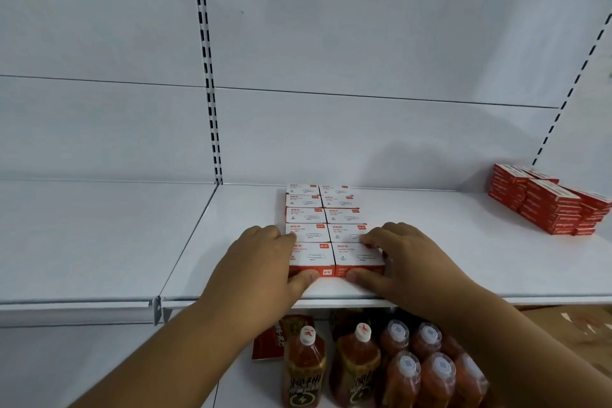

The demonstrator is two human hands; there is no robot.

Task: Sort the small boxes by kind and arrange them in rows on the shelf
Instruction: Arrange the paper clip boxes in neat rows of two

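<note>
Left hand (265, 262) at centre-left of frame, fingers curled over outer side of front-left paper-clip box (311, 257), thumb pressed on its red front face; grips that box. Right hand (397, 255) mirrored at centre-right, fingers draped over the front-right paper-clip box (359, 255), thumb on the red front face; grips likewise. Both boxes sit at front of white shelf (463, 258), closing off a block of paper-clip boxes (323, 215), two columns wide and five deep, white tops up, running toward back panel. Judged step: squaring front pair against block. To do well: press evenly with both thumbs, squeeze inward with fingers to close centre seam, keep front faces flush and parallel to shelf lip, avoid skewing rows behind. Orientation: block's long axis runs front to back, lower centre toward upper centre of frame; each box's long side lies left-right, printed text upright to viewer, red end faces toward shelf edge. Stack of red boxes (549, 205) at right of frame, well apart, a separate kind. Bottles (381, 364) on lower shelf, bottom centre.
</note>
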